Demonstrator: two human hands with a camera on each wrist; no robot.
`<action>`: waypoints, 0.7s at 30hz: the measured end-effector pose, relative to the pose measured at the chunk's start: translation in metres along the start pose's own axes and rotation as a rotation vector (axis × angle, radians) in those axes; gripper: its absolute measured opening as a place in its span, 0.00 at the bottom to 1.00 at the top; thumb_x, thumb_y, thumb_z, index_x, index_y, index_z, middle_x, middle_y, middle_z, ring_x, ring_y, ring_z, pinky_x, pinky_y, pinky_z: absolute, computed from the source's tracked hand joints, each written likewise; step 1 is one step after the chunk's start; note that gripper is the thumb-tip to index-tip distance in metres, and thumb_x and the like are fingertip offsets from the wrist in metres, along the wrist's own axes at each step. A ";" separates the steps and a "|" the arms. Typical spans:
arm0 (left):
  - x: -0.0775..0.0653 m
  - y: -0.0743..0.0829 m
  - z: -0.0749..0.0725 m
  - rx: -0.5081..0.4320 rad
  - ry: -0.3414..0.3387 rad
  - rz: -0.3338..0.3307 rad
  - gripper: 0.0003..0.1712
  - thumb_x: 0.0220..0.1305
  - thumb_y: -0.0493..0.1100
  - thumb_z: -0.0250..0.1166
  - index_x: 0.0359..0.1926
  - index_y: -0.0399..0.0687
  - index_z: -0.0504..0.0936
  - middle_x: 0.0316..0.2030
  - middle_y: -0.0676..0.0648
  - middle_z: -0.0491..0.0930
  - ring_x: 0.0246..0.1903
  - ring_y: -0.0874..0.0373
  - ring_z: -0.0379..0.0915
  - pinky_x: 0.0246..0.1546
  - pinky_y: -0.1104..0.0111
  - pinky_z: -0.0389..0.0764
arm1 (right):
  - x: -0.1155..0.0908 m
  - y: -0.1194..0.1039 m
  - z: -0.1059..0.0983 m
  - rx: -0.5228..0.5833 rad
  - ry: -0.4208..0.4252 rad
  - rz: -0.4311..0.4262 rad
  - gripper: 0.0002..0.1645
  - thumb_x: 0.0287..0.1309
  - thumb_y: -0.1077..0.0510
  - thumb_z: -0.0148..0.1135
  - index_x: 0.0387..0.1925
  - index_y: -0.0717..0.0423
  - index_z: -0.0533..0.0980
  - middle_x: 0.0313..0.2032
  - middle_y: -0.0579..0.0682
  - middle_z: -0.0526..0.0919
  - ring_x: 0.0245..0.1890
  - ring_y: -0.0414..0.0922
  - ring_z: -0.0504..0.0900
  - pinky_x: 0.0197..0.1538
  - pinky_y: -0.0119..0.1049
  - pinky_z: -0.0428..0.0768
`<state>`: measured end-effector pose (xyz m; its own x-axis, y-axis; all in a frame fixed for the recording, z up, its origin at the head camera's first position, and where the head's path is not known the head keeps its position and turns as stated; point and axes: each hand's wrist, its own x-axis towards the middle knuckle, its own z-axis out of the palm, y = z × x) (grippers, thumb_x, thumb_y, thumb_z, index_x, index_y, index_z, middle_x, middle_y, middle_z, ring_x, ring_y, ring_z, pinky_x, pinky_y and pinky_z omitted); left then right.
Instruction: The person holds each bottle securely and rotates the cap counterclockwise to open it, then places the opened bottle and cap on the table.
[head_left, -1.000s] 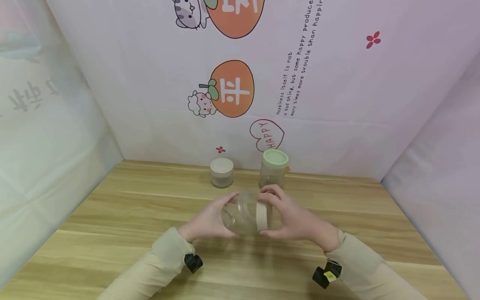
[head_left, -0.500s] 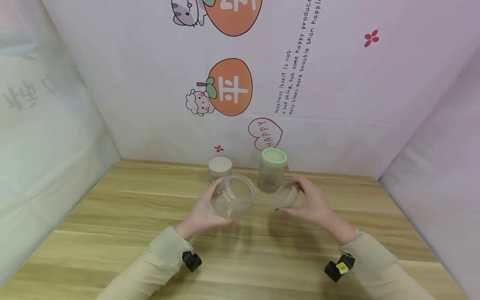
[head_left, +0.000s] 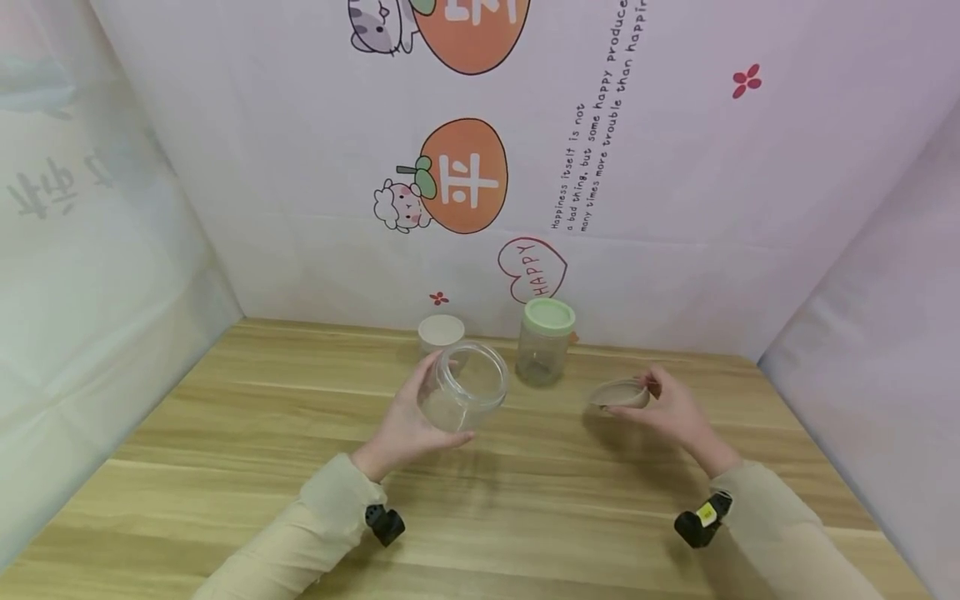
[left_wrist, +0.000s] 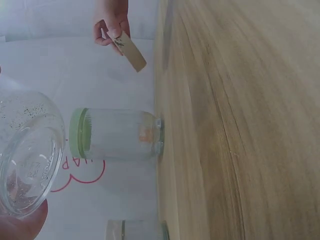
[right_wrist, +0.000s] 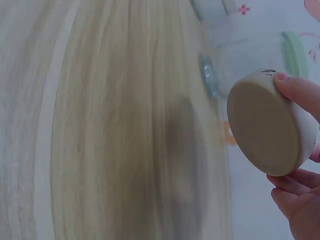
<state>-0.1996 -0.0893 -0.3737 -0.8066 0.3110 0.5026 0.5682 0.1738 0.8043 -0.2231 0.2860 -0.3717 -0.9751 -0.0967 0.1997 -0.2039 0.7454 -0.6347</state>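
My left hand (head_left: 408, 425) grips a clear, round, lidless jar (head_left: 463, 387), held tilted above the wooden table (head_left: 247, 433); the left wrist view shows the same jar (left_wrist: 27, 155) close up. My right hand (head_left: 667, 408) pinches a beige lid (head_left: 618, 393) by its rim, low over the table to the right. In the right wrist view the lid (right_wrist: 267, 125) shows its flat face, with fingertips (right_wrist: 295, 87) on its edge. In the left wrist view the lid (left_wrist: 131, 51) hangs from the right hand (left_wrist: 111, 20).
Against the back wall stand a clear jar with a green lid (head_left: 547, 343) and a smaller jar with a beige lid (head_left: 441, 333). Printed backdrop walls enclose the table on the left, back and right.
The lid came off the clear jar. My right hand carried it right and down toward the table, turning it flat. My left hand lifted the open jar slightly and tilted its mouth up.
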 end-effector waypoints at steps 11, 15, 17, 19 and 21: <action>-0.001 -0.001 0.003 0.004 -0.006 -0.009 0.60 0.31 0.31 0.79 0.68 0.48 0.58 0.59 0.41 0.70 0.60 0.38 0.65 0.61 0.43 0.63 | 0.001 0.027 0.006 -0.093 -0.016 0.018 0.35 0.41 0.45 0.75 0.39 0.66 0.69 0.43 0.67 0.78 0.51 0.67 0.74 0.54 0.59 0.74; -0.002 -0.001 0.003 0.000 -0.005 0.009 0.59 0.32 0.32 0.79 0.68 0.47 0.58 0.59 0.40 0.70 0.59 0.38 0.66 0.61 0.41 0.63 | 0.001 0.035 0.007 -0.083 -0.032 -0.002 0.34 0.39 0.46 0.76 0.37 0.65 0.69 0.41 0.65 0.79 0.51 0.67 0.75 0.53 0.59 0.75; -0.002 -0.001 0.003 -0.005 -0.009 0.019 0.59 0.32 0.32 0.79 0.68 0.46 0.58 0.59 0.40 0.70 0.59 0.38 0.66 0.61 0.41 0.62 | 0.000 0.038 0.006 -0.070 -0.048 -0.015 0.33 0.39 0.47 0.77 0.36 0.65 0.68 0.40 0.63 0.79 0.52 0.68 0.74 0.54 0.59 0.74; -0.002 -0.001 0.003 -0.011 -0.013 0.021 0.59 0.33 0.32 0.79 0.67 0.46 0.58 0.59 0.40 0.70 0.60 0.39 0.65 0.62 0.41 0.62 | -0.001 0.041 0.005 -0.067 -0.069 -0.046 0.33 0.38 0.49 0.78 0.36 0.64 0.68 0.41 0.62 0.78 0.53 0.68 0.74 0.55 0.60 0.73; -0.002 -0.002 0.002 -0.017 -0.017 0.020 0.59 0.33 0.32 0.79 0.67 0.43 0.57 0.60 0.40 0.69 0.60 0.40 0.65 0.62 0.41 0.61 | -0.002 0.046 0.004 -0.083 -0.087 -0.098 0.34 0.36 0.51 0.79 0.38 0.64 0.68 0.41 0.62 0.78 0.52 0.69 0.74 0.55 0.60 0.74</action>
<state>-0.1985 -0.0881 -0.3768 -0.7921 0.3306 0.5132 0.5812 0.1514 0.7996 -0.2306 0.3180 -0.4049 -0.9555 -0.2255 0.1903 -0.2940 0.7810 -0.5510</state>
